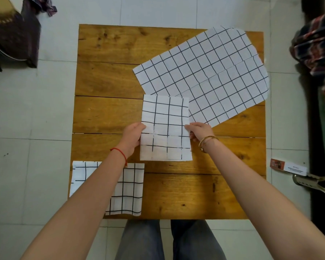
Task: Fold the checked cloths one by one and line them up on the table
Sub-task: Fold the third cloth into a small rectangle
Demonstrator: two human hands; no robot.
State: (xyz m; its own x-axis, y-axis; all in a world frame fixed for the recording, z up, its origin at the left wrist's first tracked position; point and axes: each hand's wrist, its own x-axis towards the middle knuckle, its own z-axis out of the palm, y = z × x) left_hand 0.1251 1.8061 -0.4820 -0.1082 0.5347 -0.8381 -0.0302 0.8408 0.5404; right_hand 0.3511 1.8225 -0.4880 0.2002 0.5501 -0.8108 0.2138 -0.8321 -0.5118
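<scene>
A half-folded white checked cloth lies as a tall narrow rectangle in the middle of the wooden table. My left hand pinches its left edge and my right hand pinches its right edge, both near mid-height. A folded checked cloth rests at the table's near left corner, partly hidden by my left forearm. A large unfolded checked cloth is spread flat at the far right, its corner tucked under the cloth I hold.
The table stands on a pale tiled floor. A dark bag sits at the far left. Plaid fabric hangs at the right edge, with a small box on the floor below it. My legs show under the near table edge.
</scene>
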